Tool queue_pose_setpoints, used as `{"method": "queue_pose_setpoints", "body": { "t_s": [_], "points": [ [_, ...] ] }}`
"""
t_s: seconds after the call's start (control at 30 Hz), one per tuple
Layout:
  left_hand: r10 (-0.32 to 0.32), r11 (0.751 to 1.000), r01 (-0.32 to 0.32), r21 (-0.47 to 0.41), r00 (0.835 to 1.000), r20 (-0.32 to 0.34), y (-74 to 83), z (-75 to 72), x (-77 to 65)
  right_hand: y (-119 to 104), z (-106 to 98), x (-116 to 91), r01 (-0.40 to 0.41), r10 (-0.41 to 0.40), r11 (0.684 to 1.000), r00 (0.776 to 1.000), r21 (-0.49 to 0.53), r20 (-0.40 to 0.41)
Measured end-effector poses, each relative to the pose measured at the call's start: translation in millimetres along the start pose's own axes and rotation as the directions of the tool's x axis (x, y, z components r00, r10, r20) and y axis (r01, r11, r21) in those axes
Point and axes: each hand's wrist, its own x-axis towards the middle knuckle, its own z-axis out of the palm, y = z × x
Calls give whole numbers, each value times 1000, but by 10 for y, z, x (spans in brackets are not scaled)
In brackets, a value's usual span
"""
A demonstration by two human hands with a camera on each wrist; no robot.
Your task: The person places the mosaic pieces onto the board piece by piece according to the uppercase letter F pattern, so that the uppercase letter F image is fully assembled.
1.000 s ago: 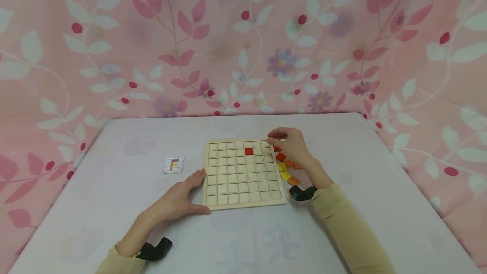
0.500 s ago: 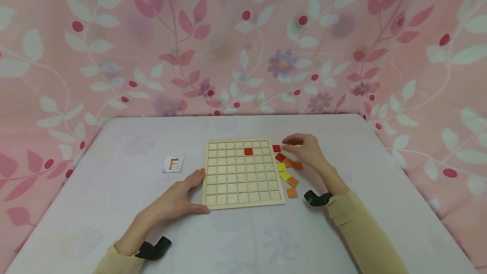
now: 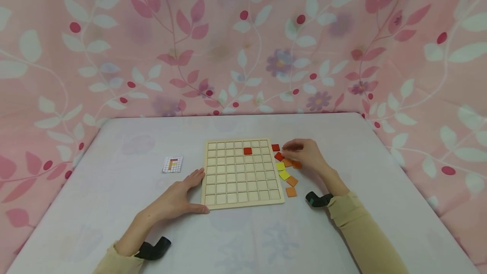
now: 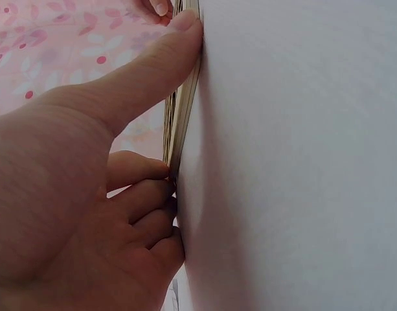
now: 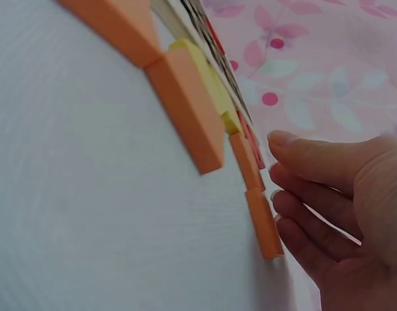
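Observation:
A square wooden grid board (image 3: 237,177) lies on the table with one red tile (image 3: 247,151) in a cell of its second row from the back. My left hand (image 3: 175,198) rests against the board's front left corner, fingers along the left side and thumb at the front edge (image 4: 184,110). Beside the board's right side, my right hand (image 3: 307,155) hovers close to the loose tiles, fingers loosely bent and nothing visible between them. Its fingertips are near a red tile (image 3: 279,157) and an orange tile (image 5: 264,223). Another red tile (image 3: 275,147) lies just behind.
Two yellow tiles (image 3: 284,175) and several orange tiles (image 3: 291,192) lie along the board's right side. Left of the board is a small gridded card (image 3: 172,164) with a coloured pattern. A flowered pink cloth (image 3: 243,54) hangs behind the white table (image 3: 243,240).
My right hand has moved from over the board's back right corner to the right, then slightly down toward the loose tiles. The left hand and the board stay put.

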Motion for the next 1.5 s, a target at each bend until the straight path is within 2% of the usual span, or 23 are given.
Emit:
{"method": "queue_pose_setpoints", "body": {
  "t_s": [0.2,0.47,0.77,1.13,1.5],
  "points": [
    [5,1000,-5,2,1000,0,1,-6,0,24,32,12,0,0,1000,1000,-12,26],
    [12,1000,-12,6,1000,-4,-15,0,-1,32,47,15,41,-38,997,999,-68,37],
    [5,1000,-5,2,1000,-3,-23,5,-4,58,51,35,73,-71,994,997,-78,21],
    [8,1000,-8,15,1000,-1,-14,4,1,46,41,6,55,-58,993,998,-101,-25],
    [10,1000,-10,18,1000,-2,7,-1,-5,41,49,13,60,-64,992,997,-113,-31]
  ]
}}
